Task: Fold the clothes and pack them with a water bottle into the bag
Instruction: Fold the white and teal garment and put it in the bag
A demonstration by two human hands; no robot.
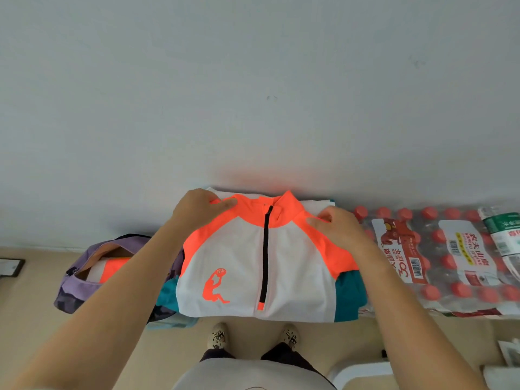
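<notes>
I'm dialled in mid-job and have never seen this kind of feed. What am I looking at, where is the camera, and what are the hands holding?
There is no machine here: the one picture comes from a camera worn on a person's head, looking down past their arms to their shoes. The left hand and right hand each pinch a shoulder of a folded white and orange zip jacket, held up in front of the body. Teal cloth shows behind it. On the floor to the left sits an open purple bag with an orange and white garment already inside. To the right lies a wrapped pack of red-capped water bottles.
</notes>
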